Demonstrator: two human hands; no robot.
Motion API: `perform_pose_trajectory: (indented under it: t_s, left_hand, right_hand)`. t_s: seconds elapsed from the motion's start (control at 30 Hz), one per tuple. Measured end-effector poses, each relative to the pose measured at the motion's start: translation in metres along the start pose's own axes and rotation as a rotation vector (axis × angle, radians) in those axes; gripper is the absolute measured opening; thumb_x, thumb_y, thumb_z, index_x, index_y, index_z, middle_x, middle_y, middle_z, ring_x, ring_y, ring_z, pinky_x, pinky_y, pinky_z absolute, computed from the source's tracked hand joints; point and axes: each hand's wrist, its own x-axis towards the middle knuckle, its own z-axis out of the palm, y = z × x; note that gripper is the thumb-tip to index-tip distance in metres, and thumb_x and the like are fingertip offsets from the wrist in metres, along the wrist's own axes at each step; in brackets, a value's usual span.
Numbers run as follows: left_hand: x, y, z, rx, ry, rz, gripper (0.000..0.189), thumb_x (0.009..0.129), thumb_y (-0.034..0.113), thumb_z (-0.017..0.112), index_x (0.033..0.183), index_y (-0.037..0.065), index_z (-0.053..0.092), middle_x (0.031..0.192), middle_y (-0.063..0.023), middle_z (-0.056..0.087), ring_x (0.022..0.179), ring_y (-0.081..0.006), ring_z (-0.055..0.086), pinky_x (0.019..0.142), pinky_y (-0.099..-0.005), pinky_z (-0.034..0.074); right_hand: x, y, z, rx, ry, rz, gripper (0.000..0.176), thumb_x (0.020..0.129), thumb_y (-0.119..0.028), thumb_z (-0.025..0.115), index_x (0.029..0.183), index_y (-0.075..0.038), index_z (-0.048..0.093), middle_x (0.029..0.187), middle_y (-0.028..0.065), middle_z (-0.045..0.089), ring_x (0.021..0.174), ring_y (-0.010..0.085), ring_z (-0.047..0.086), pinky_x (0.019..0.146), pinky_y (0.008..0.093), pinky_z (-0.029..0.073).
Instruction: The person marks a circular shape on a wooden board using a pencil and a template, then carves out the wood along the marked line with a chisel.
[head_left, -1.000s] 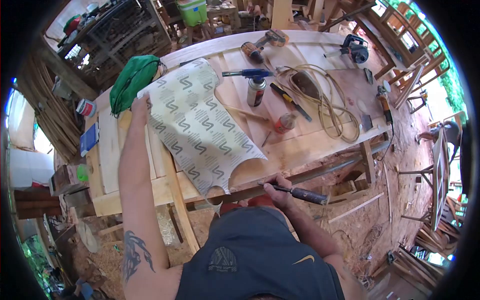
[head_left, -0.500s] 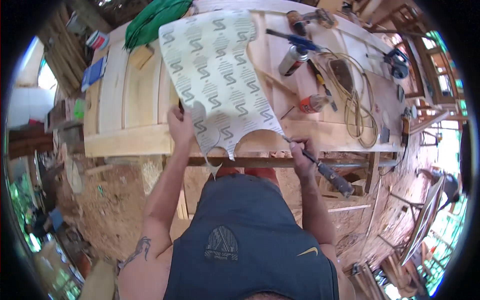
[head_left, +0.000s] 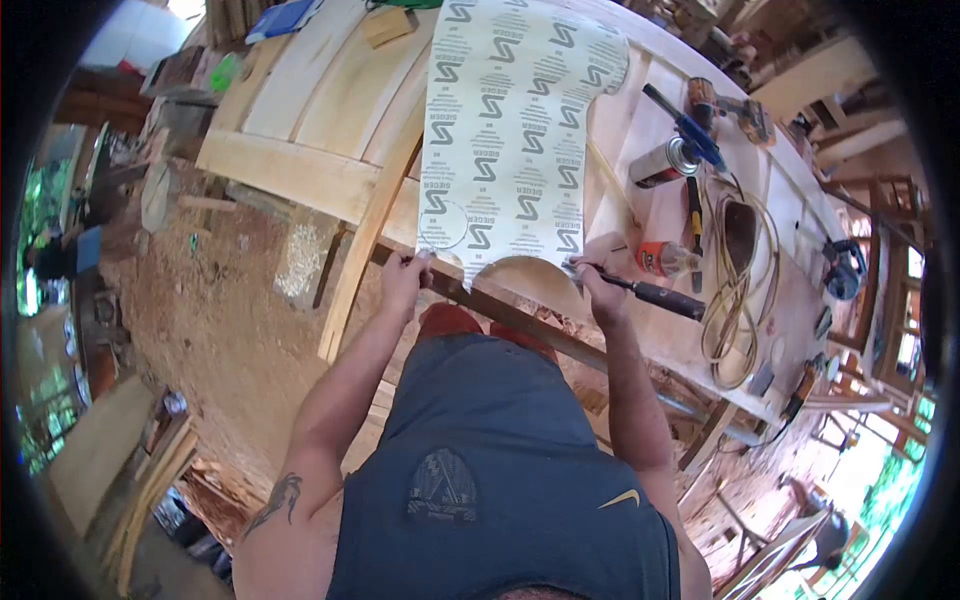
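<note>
A large pale sheet of sandpaper (head_left: 505, 130), printed side up with "SIEGER" marks, lies over the workbench edge. Round pieces are cut out of its near edge, and a circle is drawn near its lower left corner. My left hand (head_left: 405, 280) is closed on that corner, fingers pinched. At the lower right corner, my right hand (head_left: 602, 290) grips a slim tool with a dark handle (head_left: 668, 299), its shaft running through the fingers and its tip at the sheet's edge. The exact kind of tool cannot be made out.
On the workbench (head_left: 300, 170) to the right lie a gas torch (head_left: 668, 160), a drill (head_left: 735, 108), an orange-labelled bottle (head_left: 665, 258) and a coiled cord (head_left: 735, 370). A jigsaw-like power tool (head_left: 845, 268) sits farther right. A wooden strip (head_left: 365, 260) juts past the bench edge at left.
The view has turned, so the bench now slants. My left hand has moved from the sheet's left side to its lower left corner. The sheet lies flatter; my right hand still holds the tool.
</note>
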Motion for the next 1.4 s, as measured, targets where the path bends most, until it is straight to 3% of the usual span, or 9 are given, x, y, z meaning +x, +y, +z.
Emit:
perform_pose_trajectory:
  t_s: [0.17, 0.2, 0.43, 0.6, 0.7, 0.83, 1.13, 1.23, 1.4]
  left_hand:
    - [-0.024, -0.007, -0.018, 0.042, -0.043, -0.009, 0.017, 0.098, 0.018, 0.068, 0.099, 0.004, 0.059, 0.077, -0.0049, 0.063, 0.065, -0.0137, 0.061, 0.061, -0.0294, 0.051]
    - [-0.030, -0.010, -0.023, 0.041, -0.055, -0.035, 0.018, 0.098, 0.018, 0.069, 0.099, 0.004, 0.059, 0.079, -0.0050, 0.064, 0.066, -0.0136, 0.061, 0.062, -0.0293, 0.052]
    - [-0.043, -0.024, -0.017, 0.015, -0.008, -0.029, 0.019, 0.097, 0.019, 0.070, 0.097, 0.003, 0.060, 0.095, -0.0098, 0.071, 0.080, -0.0173, 0.070, 0.073, -0.0310, 0.056]
    - [-0.019, -0.011, -0.006, -0.181, -0.119, 0.015, 0.025, 0.096, 0.005, 0.065, 0.115, -0.001, 0.050, 0.104, -0.0183, 0.071, 0.085, -0.0234, 0.073, 0.074, -0.0327, 0.060]
    - [-0.006, -0.007, -0.009, -0.183, -0.218, -0.002, 0.025, 0.096, 0.004, 0.066, 0.114, -0.001, 0.050, 0.105, -0.0180, 0.070, 0.086, -0.0234, 0.074, 0.072, -0.0329, 0.060]
    - [0.000, -0.010, -0.010, -0.188, -0.313, -0.091, 0.028, 0.090, -0.001, 0.065, 0.114, 0.001, 0.051, 0.098, -0.0126, 0.069, 0.077, -0.0191, 0.070, 0.067, -0.0292, 0.055]
    - [0.003, -0.032, -0.027, -0.216, -0.427, -0.152, 0.040, 0.086, 0.005, 0.067, 0.124, -0.002, 0.056, 0.094, -0.0069, 0.068, 0.072, -0.0124, 0.062, 0.067, -0.0259, 0.050]
    - [-0.003, -0.016, -0.024, -0.074, -0.566, -0.194, 0.039, 0.088, 0.011, 0.069, 0.125, -0.001, 0.060, 0.103, -0.0088, 0.070, 0.080, -0.0146, 0.065, 0.077, -0.0296, 0.051]
    - [0.000, -0.023, -0.013, -0.160, -0.510, -0.264, 0.040, 0.093, 0.019, 0.071, 0.129, 0.004, 0.061, 0.116, -0.0073, 0.071, 0.101, -0.0175, 0.066, 0.089, -0.0340, 0.050]
  right_hand:
    - [-0.030, -0.010, -0.017, -0.164, -0.085, -0.140, 0.015, 0.093, -0.010, 0.067, 0.102, 0.001, 0.069, 0.090, 0.0076, 0.070, 0.082, 0.0135, 0.064, 0.075, 0.0299, 0.053]
    - [-0.041, -0.013, -0.021, -0.102, -0.132, 0.046, 0.015, 0.092, -0.010, 0.068, 0.102, 0.002, 0.070, 0.096, 0.0108, 0.073, 0.087, 0.0148, 0.066, 0.080, 0.0308, 0.055]
    - [-0.089, 0.000, -0.025, -0.051, -0.142, 0.215, 0.013, 0.093, -0.009, 0.066, 0.101, 0.002, 0.067, 0.104, 0.0136, 0.074, 0.091, 0.0158, 0.067, 0.086, 0.0329, 0.055]
    - [-0.077, -0.005, -0.016, -0.261, -0.116, 0.140, 0.014, 0.092, -0.013, 0.069, 0.098, 0.001, 0.066, 0.088, 0.0086, 0.071, 0.082, 0.0120, 0.064, 0.075, 0.0309, 0.054]
    - [-0.071, -0.018, -0.011, -0.309, -0.037, 0.230, 0.015, 0.090, -0.013, 0.069, 0.095, 0.000, 0.066, 0.085, 0.0081, 0.070, 0.077, 0.0114, 0.062, 0.071, 0.0298, 0.052]
    - [-0.059, -0.028, 0.018, -0.376, 0.006, -0.101, 0.011, 0.090, -0.011, 0.069, 0.093, -0.002, 0.064, 0.083, 0.0048, 0.066, 0.078, 0.0096, 0.060, 0.073, 0.0286, 0.051]
    - [-0.010, -0.025, 0.124, 0.065, -0.073, 0.095, 0.008, 0.091, -0.007, 0.066, 0.094, 0.000, 0.063, 0.089, 0.0067, 0.067, 0.084, 0.0136, 0.063, 0.081, 0.0295, 0.051]
    - [-0.006, -0.007, 0.133, 0.129, -0.085, 0.164, 0.008, 0.091, -0.007, 0.065, 0.094, 0.000, 0.064, 0.090, 0.0072, 0.068, 0.084, 0.0142, 0.064, 0.081, 0.0303, 0.051]
    - [-0.004, 0.009, 0.130, 0.114, -0.120, 0.132, 0.009, 0.091, -0.008, 0.065, 0.095, 0.000, 0.065, 0.089, 0.0081, 0.069, 0.084, 0.0151, 0.065, 0.082, 0.0320, 0.052]
